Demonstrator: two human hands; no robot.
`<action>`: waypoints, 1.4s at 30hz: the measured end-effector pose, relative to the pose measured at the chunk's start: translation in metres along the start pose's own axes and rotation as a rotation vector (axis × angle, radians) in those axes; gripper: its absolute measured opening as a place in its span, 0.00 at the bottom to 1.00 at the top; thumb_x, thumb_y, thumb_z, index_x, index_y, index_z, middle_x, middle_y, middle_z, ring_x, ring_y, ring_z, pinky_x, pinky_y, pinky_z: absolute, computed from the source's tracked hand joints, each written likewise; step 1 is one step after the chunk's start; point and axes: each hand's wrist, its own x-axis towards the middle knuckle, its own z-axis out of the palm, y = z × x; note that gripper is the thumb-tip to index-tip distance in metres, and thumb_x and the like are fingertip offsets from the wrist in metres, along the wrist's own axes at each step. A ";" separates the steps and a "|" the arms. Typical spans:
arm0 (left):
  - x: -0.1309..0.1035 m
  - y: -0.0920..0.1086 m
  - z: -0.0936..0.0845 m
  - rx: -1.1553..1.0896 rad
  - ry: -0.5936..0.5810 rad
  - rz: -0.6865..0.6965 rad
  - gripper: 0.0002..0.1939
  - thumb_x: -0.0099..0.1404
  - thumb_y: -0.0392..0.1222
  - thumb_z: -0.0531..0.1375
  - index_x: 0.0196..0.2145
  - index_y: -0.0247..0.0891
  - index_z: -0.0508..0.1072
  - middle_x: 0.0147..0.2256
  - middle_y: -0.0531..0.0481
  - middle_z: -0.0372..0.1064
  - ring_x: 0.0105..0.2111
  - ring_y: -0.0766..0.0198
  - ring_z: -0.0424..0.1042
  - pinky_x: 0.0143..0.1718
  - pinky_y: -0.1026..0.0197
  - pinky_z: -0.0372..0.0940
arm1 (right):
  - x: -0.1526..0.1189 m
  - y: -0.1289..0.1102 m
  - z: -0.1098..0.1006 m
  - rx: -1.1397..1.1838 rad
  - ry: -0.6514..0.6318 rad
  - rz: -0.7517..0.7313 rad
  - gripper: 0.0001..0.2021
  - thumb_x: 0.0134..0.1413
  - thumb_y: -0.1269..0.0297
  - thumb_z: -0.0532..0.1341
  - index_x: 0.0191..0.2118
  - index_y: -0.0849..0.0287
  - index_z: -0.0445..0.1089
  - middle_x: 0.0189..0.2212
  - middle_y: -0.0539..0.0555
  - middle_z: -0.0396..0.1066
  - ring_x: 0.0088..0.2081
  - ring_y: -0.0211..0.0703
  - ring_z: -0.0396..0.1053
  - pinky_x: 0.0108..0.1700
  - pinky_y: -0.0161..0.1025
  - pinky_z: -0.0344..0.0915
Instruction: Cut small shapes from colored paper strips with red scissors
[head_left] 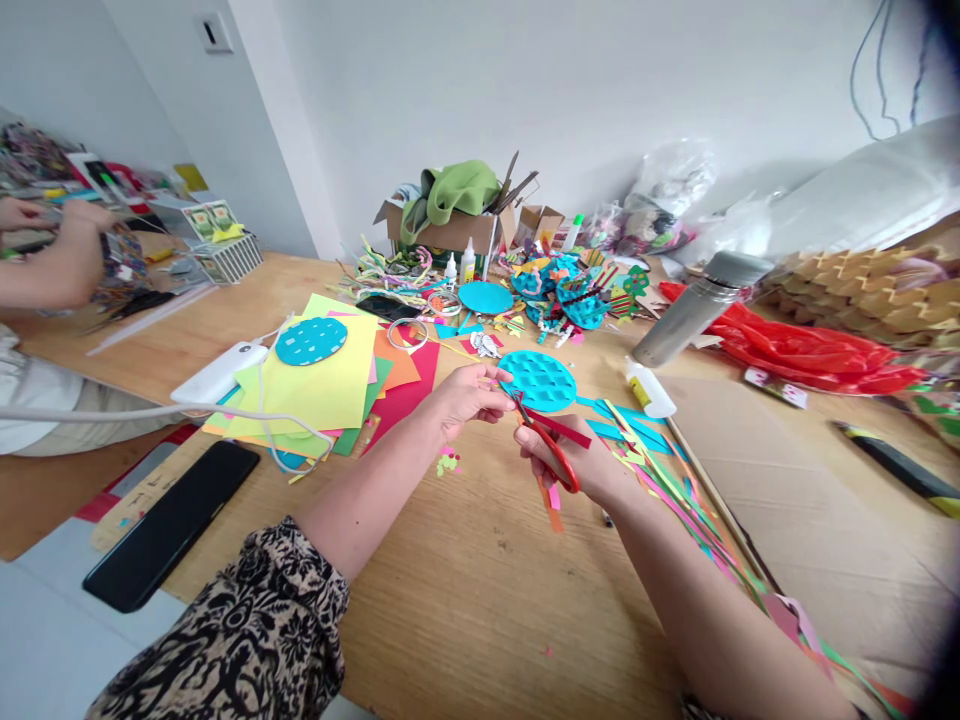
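Observation:
My right hand (592,468) is closed round a pair of red-handled scissors (564,470), blades angled up toward my left fingertips. My left hand (469,398) pinches the end of a red paper strip (561,428) at the blades; the strip's other end crosses over my right fingers. Just behind both hands lies a blue paper disc (538,378) covered with raised scalloped pieces. Orange and pink strips (551,505) hang or lie below my right hand; I cannot tell which. Small green and pink paper bits (448,462) rest on the table near my left wrist.
Coloured paper sheets (352,385) with a dotted blue disc (311,341), a power strip (219,372) and a phone (172,525) lie left. Right are a glue bottle (651,390), steel flask (694,310), cardboard (795,480) and cutter (900,468). Another person's arms (52,262) show far left.

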 end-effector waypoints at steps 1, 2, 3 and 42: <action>0.000 0.000 0.000 -0.003 -0.003 0.001 0.19 0.49 0.27 0.64 0.40 0.33 0.68 0.25 0.52 0.69 0.22 0.71 0.67 0.29 0.63 0.62 | 0.000 0.000 0.000 -0.007 0.004 -0.001 0.20 0.48 0.47 0.62 0.22 0.60 0.62 0.12 0.49 0.65 0.12 0.36 0.65 0.12 0.29 0.57; 0.000 -0.001 0.000 -0.005 -0.006 0.001 0.19 0.49 0.27 0.64 0.40 0.33 0.68 0.25 0.52 0.69 0.23 0.71 0.67 0.29 0.63 0.62 | 0.000 0.000 0.000 -0.012 0.010 -0.002 0.20 0.48 0.47 0.62 0.22 0.60 0.62 0.12 0.48 0.65 0.12 0.35 0.65 0.12 0.29 0.58; 0.000 -0.001 0.000 -0.008 -0.008 0.000 0.19 0.48 0.28 0.65 0.40 0.33 0.68 0.25 0.52 0.69 0.23 0.70 0.67 0.29 0.63 0.62 | 0.000 0.000 0.000 -0.014 0.016 -0.003 0.20 0.48 0.47 0.62 0.22 0.59 0.62 0.12 0.48 0.66 0.12 0.35 0.64 0.12 0.29 0.58; 0.000 0.002 0.002 0.000 0.012 -0.004 0.19 0.48 0.24 0.62 0.39 0.32 0.68 0.23 0.54 0.68 0.19 0.72 0.65 0.28 0.64 0.61 | 0.001 0.001 0.000 0.034 0.013 0.015 0.19 0.46 0.49 0.64 0.22 0.60 0.63 0.12 0.48 0.65 0.12 0.36 0.65 0.11 0.27 0.57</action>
